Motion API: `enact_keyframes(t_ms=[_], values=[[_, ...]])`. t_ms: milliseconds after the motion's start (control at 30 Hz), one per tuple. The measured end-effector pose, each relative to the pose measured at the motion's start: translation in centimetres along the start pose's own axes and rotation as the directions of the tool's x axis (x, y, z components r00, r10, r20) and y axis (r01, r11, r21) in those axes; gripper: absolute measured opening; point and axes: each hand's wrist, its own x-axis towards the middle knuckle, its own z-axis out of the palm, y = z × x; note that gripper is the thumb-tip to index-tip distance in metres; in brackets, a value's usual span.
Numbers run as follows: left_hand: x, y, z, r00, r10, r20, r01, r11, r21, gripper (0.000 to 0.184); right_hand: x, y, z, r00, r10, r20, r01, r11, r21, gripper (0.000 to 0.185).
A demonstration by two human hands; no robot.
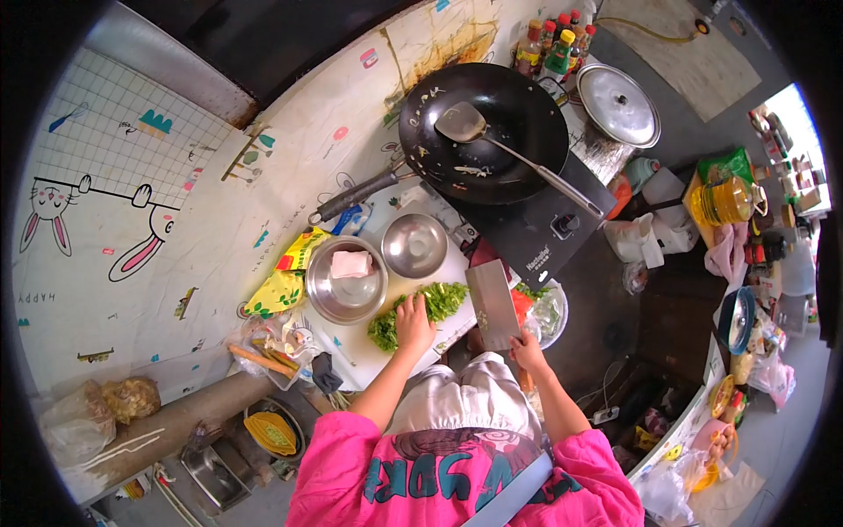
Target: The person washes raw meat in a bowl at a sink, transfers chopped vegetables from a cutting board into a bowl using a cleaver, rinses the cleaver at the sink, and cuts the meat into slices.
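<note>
My left hand presses down on a heap of leafy greens, its fingers curled into the leaves. Under the greens lies a white cutting board. In my right hand is a cleaver, gripped by the handle. Its wide blade points away from me, just right of the greens. Beyond my left hand, a steel bowl contains a pale pink block of what looks like meat. A smaller steel bowl sits beside it.
A black wok with a metal spatula inside stands on a cooktop. Sauce bottles and a pot lid are behind it. A yellow bag leans left of the bowls. A white basin is right of the cleaver.
</note>
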Motion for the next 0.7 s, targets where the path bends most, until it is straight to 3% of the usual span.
enact_keyframes(t_ms=[167, 467, 700], values=[[0.6, 0.5, -0.5, 0.995, -0.055, 0.082, 0.047, 0.994, 0.097, 0.083, 1.0, -0.4, 0.4, 0.996, 0.024, 0.085, -0.023, 1.0, -0.015, 0.014], [1.9, 1.0, -0.5, 0.982, -0.051, 0.184, 0.072, 0.991, -0.11, 0.096, 1.3, -0.4, 4.6, 0.974, 0.002, 0.226, 0.018, 0.996, -0.087, 0.014], [1.5, 0.0, 0.9, 0.995, -0.003, 0.102, 0.016, 0.992, -0.124, 0.091, 0.7, 1.1, 9.0, 0.955, 0.054, 0.29, -0.097, 0.986, 0.135, 0.016]])
